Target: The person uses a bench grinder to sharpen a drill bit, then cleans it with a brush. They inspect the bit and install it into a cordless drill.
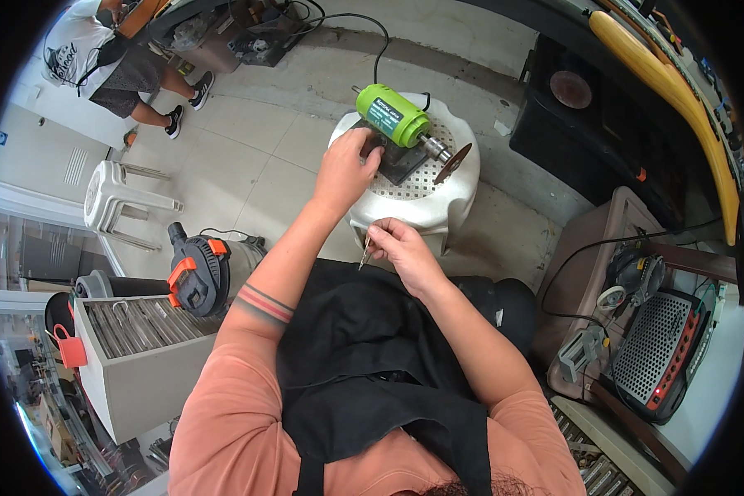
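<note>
ok so the green motor is sitting up on a white plastic stool right in front of the person, with a black base under it, though I can't tell if it's bolted down or just resting there. There's a metal chuck on its right end carrying a thin brownish disc that's tilted, and a black cord loops up behind the whole thing. As for the hands, the left hand is reaching over to the left end of the base with the fingers curled and partly spread, and since the tips are kinda hidden, I honestly can't tell if it's gripping or just touching. The right hand is pinched closed on a small pointed metal piece, thumb against fingers, tip pointing down, held near the front edge of the stool and above the black apron. Off to the left there's a canister vacuum with orange clips, beside a white box packed with thin flat stuff, and over on the right is a grey amp with red trim
</note>
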